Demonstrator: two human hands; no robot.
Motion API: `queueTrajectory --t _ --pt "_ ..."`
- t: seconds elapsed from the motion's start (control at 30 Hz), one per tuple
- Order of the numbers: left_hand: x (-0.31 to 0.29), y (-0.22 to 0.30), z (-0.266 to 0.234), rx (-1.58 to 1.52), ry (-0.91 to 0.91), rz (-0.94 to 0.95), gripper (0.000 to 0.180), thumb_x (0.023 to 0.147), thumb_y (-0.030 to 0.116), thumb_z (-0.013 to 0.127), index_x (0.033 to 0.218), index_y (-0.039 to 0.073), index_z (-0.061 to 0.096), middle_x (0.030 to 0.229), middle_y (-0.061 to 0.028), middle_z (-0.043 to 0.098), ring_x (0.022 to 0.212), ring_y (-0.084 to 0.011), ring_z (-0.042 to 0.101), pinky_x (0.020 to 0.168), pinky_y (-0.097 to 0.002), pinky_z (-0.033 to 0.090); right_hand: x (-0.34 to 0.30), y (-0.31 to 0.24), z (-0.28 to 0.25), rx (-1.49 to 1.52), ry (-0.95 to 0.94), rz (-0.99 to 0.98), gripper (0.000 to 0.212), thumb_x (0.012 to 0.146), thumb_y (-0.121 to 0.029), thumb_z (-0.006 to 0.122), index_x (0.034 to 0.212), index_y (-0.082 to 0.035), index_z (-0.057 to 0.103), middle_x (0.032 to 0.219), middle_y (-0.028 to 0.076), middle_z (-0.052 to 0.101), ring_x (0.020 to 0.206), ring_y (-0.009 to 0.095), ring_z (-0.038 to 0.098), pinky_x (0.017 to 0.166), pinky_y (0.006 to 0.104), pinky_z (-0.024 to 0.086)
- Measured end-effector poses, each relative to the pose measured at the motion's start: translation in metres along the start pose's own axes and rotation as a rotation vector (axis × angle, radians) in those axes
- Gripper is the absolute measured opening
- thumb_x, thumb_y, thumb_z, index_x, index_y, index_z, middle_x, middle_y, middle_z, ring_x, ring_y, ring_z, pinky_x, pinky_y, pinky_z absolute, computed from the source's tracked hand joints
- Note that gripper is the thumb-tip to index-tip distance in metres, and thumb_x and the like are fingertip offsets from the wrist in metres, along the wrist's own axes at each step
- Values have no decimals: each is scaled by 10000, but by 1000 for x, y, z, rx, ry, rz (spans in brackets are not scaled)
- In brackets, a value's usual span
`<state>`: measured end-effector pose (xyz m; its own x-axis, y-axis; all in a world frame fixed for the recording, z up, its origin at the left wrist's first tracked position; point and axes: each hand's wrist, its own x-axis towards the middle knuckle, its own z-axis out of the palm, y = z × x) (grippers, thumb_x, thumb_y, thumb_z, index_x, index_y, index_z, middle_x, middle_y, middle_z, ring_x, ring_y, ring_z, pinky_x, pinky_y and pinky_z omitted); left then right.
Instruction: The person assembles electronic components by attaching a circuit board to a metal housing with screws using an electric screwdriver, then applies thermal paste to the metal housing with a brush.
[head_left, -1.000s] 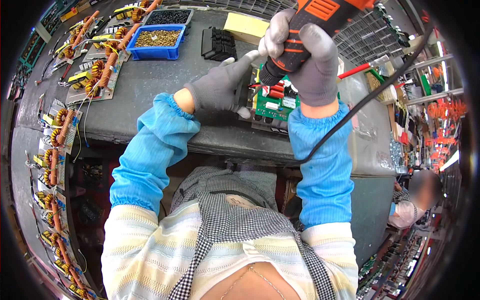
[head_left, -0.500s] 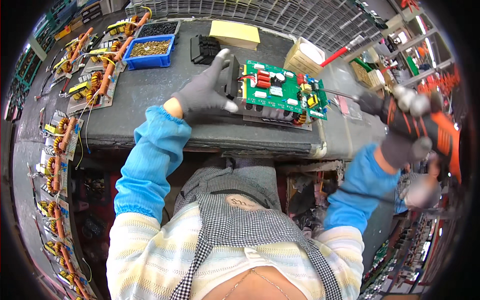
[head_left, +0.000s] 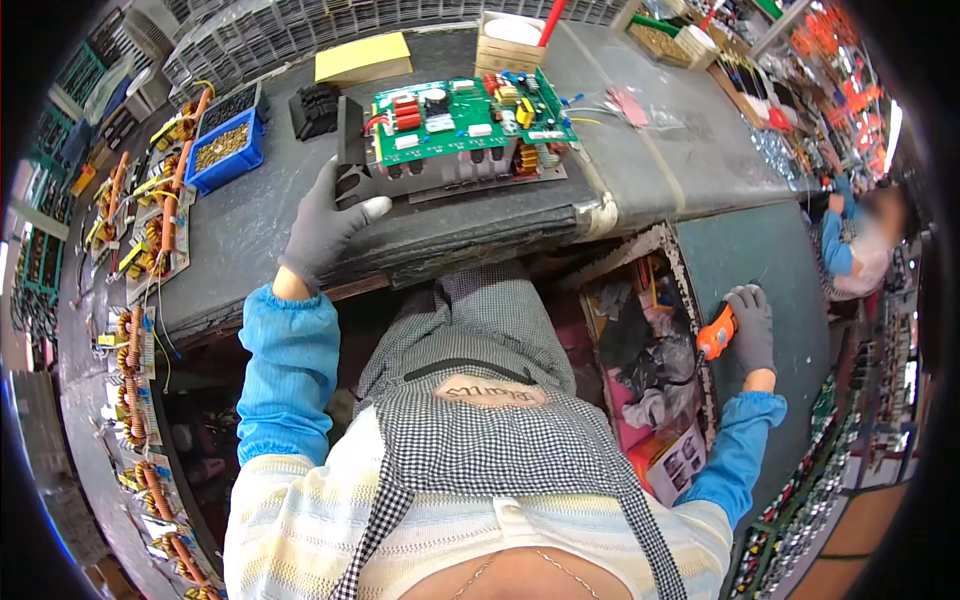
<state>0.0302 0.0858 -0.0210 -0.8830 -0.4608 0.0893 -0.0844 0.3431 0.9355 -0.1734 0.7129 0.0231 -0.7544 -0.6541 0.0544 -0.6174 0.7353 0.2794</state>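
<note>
My left hand [head_left: 325, 230], in a grey glove with pale fingertips, is at the left end of a circuit-board assembly. Its thumb and fingers are spread beside the assembly's black end plate [head_left: 350, 132], and I see nothing held. A green circuit board [head_left: 465, 128] with red, white and yellow parts forms the top of the assembly; copper-wound coils [head_left: 526, 158] show underneath. Far off to the right, my gloved right hand [head_left: 754, 335] is closed on an orange and black power screwdriver [head_left: 716, 334], low over a dark green surface. Its bit is hard to make out.
A blue bin of small brass-coloured parts [head_left: 222, 152], black parts [head_left: 316, 112], a yellow paper stack [head_left: 362, 58] and a wooden box [head_left: 513, 45] stand behind. Coil boards [head_left: 160, 215] line the left. An open drawer [head_left: 690, 315] holds clutter. Another person [head_left: 860, 245] works far right.
My right hand has drawn the screwdriver away from the board, down to the right-hand surface. My left hand has slid from the end plate's top toward its near side. The view has shifted.
</note>
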Motion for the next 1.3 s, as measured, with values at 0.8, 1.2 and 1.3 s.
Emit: queueTrajectory --t 0.8,1.2,1.3 --pt "-20 29 61 197 234 57 682 941 526 645 1394 34 511 1307 -175 543 1122 -267 632 968 -379 486 335 -201 -2 1344 -185 132 371 900 -355 638 922 5 724 679 50 649 528 146 555 529 336 439" --pt "76 -2 24 -311 128 -206 913 954 797 275 1416 59 551 1354 -48 618 1236 -164 542 1060 -342 376 165 -228 -19 2075 -316 189 343 956 -266 617 1119 36 626 836 67 663 584 81 576 472 191 399" --pt "107 -7 7 -295 34 -288 931 937 817 282 1452 81 523 1365 -70 620 1275 -193 532 1057 -334 379 132 -256 -14 2347 -398 -45 475 962 -235 611 1307 72 502 1175 171 662 831 170 694 580 212 524"
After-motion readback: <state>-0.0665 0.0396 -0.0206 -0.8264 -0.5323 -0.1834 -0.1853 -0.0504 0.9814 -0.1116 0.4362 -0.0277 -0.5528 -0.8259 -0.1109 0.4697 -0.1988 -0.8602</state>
